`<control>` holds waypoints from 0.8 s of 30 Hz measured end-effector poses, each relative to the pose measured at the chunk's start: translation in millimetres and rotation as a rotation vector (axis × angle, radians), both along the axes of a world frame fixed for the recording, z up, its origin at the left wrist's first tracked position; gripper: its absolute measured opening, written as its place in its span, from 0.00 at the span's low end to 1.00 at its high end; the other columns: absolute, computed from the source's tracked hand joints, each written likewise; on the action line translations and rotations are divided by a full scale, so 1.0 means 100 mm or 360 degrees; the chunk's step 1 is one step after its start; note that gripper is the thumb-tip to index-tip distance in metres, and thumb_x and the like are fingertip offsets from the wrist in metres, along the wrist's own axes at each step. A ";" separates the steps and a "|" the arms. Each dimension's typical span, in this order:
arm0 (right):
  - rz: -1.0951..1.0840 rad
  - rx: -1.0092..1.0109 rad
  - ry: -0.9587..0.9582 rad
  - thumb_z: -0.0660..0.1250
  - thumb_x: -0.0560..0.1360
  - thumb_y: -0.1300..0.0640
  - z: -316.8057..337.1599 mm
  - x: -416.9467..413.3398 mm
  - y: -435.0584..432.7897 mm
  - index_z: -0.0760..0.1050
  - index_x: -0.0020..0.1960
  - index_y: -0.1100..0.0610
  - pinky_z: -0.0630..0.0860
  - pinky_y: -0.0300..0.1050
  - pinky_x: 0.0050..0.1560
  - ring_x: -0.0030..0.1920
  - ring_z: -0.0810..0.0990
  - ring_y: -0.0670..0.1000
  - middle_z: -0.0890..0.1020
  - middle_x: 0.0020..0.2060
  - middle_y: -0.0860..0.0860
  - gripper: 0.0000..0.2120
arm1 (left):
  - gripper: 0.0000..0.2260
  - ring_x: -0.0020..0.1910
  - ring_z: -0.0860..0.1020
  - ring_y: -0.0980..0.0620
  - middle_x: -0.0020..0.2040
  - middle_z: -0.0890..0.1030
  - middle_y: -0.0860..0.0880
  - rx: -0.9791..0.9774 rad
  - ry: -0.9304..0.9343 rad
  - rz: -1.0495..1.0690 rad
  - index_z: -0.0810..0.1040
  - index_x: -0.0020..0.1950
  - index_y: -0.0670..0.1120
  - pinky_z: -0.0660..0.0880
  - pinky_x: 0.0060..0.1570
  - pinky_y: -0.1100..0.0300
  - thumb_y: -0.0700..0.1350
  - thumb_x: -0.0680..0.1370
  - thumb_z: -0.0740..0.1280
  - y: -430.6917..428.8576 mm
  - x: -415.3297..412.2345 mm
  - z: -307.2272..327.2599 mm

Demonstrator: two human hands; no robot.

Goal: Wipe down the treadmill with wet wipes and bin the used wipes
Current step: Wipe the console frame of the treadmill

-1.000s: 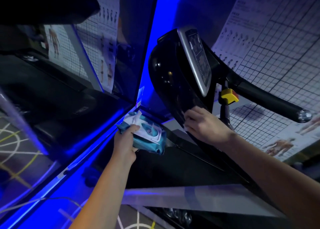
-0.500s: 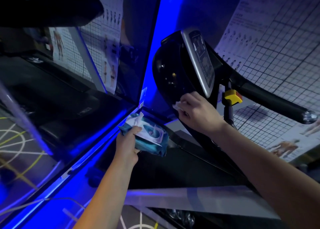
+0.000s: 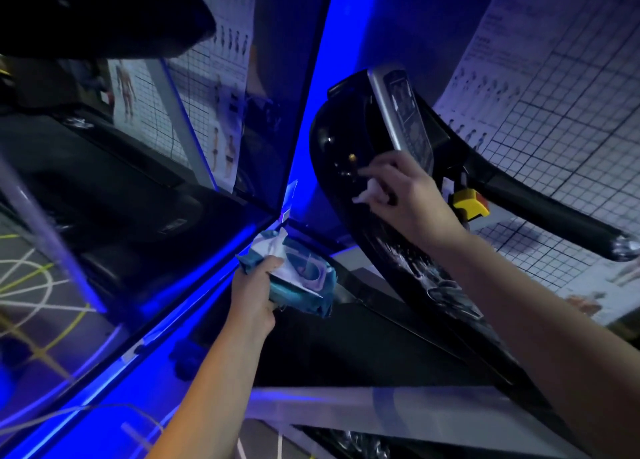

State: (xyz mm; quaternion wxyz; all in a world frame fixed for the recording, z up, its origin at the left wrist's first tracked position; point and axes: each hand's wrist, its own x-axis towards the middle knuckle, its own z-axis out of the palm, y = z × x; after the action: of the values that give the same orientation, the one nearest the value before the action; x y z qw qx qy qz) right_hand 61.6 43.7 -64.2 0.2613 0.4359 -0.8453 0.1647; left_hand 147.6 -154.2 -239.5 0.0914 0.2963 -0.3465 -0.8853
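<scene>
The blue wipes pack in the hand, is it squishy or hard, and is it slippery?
Probably squishy: the wipes pack looks crumpled and bends where the left hand grips it. Likely light, since one hand alone holds it up. Its shiny wrapper could be a bit slippery, especially if wet.

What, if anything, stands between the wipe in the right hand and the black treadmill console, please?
Nothing visible does. The right hand pinches the white wipe right at the glossy black console; the yellow stop button sits off to the right, clear of it.
</scene>
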 end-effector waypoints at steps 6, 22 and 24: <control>0.0119 0.0257 -0.0006 0.69 0.78 0.61 -0.10 -0.22 -0.08 0.84 0.47 0.64 0.79 0.46 0.53 0.48 0.82 0.44 0.78 0.54 0.56 0.07 | 0.19 0.53 0.86 0.39 0.57 0.87 0.40 0.0008 -0.0013 -0.0005 0.81 0.67 0.46 0.82 0.44 0.49 0.35 0.77 0.72 0.04 0.00 0.00; 0.0254 0.0603 -0.0140 0.68 0.78 0.64 0.03 0.05 0.19 0.85 0.52 0.62 0.78 0.46 0.58 0.55 0.82 0.52 0.84 0.53 0.54 0.07 | 0.19 0.54 0.86 0.38 0.58 0.87 0.40 -0.0018 -0.0010 -0.0034 0.80 0.67 0.47 0.83 0.49 0.45 0.36 0.76 0.72 0.06 0.01 0.00; 0.0258 0.0797 0.0000 0.62 0.76 0.68 -0.08 -0.05 0.11 0.84 0.52 0.61 0.80 0.54 0.56 0.60 0.81 0.57 0.85 0.53 0.54 0.13 | 0.20 0.55 0.86 0.39 0.57 0.87 0.42 -0.0030 0.0012 -0.0046 0.80 0.67 0.48 0.83 0.46 0.47 0.36 0.76 0.71 0.10 0.04 -0.01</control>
State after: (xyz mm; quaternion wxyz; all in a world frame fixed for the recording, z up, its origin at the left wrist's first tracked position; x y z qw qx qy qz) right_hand 56.7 54.6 -72.2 0.1312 0.5532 -0.8221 -0.0293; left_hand 151.2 -144.5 -240.3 0.0825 0.2871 -0.3587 -0.8843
